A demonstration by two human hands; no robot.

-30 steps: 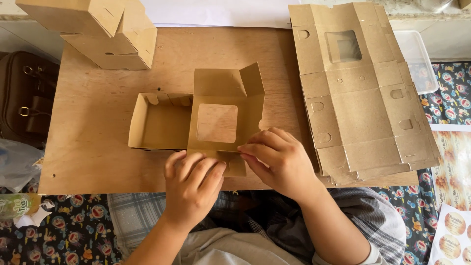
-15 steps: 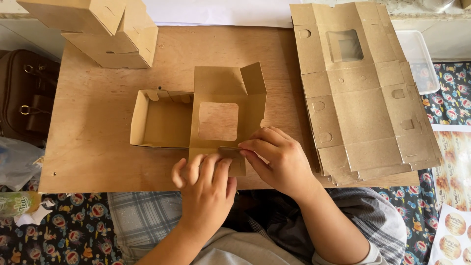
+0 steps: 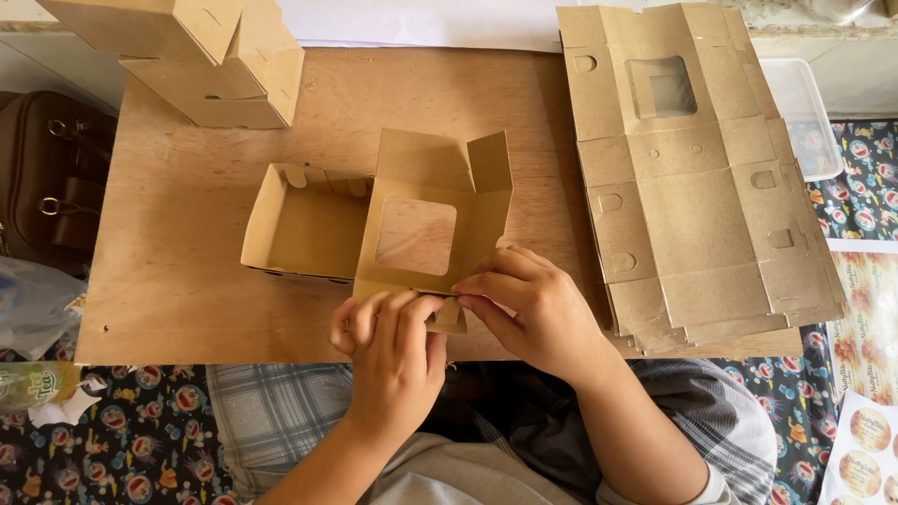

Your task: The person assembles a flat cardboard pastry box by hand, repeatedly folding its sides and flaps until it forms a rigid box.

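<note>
My left hand (image 3: 393,351) and my right hand (image 3: 528,304) both pinch the near flap of one brown box (image 3: 374,229). It sits in the middle of the wooden board (image 3: 178,262), close to the near edge. I think the tray part is already folded up. The lid with the see-through window is still open, and its flaps still need folding. In the far left corner I count about three finished boxes (image 3: 210,56). One pile of flat boxes (image 3: 697,178) lies along the right edge.
</note>
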